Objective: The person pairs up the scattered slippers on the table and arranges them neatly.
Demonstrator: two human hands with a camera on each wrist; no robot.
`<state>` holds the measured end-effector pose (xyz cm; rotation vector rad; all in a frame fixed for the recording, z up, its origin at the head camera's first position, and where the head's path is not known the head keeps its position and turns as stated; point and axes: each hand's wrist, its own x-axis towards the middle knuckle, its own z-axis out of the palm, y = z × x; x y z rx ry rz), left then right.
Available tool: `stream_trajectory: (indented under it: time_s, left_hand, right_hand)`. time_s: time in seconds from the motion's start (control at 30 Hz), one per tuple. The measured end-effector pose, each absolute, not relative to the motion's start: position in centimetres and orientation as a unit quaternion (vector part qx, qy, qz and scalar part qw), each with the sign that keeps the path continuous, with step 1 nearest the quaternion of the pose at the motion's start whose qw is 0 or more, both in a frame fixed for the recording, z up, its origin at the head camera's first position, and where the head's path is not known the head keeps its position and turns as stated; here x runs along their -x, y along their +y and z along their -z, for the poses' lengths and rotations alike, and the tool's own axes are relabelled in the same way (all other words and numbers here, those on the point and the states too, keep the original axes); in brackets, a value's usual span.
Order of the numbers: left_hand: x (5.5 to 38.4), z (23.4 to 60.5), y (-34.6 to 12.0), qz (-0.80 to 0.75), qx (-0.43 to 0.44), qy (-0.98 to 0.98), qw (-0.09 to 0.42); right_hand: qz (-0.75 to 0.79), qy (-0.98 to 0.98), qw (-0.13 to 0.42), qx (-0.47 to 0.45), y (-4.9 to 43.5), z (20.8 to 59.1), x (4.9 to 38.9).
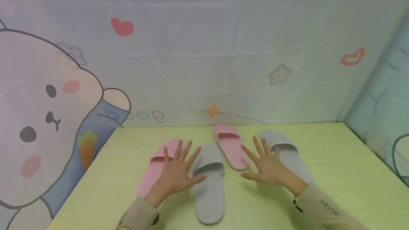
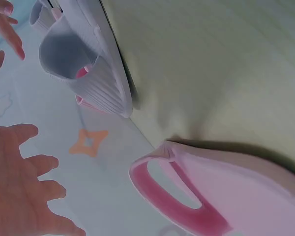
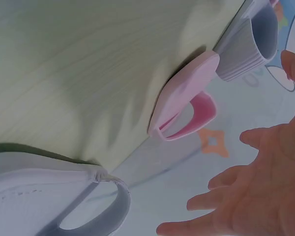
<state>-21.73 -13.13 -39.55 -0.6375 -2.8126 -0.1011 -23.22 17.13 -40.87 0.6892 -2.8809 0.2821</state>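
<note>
Both hands hover over the slippers with fingers spread, holding nothing. My left hand (image 1: pixel 177 173) overlaps the left pink slipper (image 1: pixel 147 180) and the edge of a grey slipper (image 1: pixel 209 198) in the head view. Beside the far grey slipper (image 1: pixel 295 164) is my right hand (image 1: pixel 268 168), its thumb pointing inward. A second pink slipper (image 1: pixel 234 152) lies farther back, between the hands. In the left wrist view the near pink slipper (image 2: pixel 255 187) shows its open strap. The right wrist view shows the pink slipper (image 3: pixel 187 88) and a grey slipper (image 3: pixel 34 191) below my palm.
A pale yellow-green table (image 1: pixel 345 173) carries the slippers. Behind it hangs a cloth backdrop (image 1: pixel 198 81) printed with hearts, a star and a large cartoon animal. The backdrop meets the table's far edge. Another cloth panel (image 1: pixel 390 109) stands along the right side.
</note>
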Motion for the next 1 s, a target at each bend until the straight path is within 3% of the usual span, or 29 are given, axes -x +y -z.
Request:
stream_trajectory:
  time_s: [0.47, 1.0]
  left_hand:
    - [22.4, 39.5, -15.0, 0.037, 0.213, -0.966, 0.139]
    - [23.5, 39.7, -17.1, 0.059, 0.203, -0.968, 0.135]
  right_hand:
    - [-0.078, -0.958, 0.113, -0.251, 16.7, 40.6, 24.0]
    - [-0.109, -0.955, 0.088, -0.261, 15.8, 39.9, 25.3]
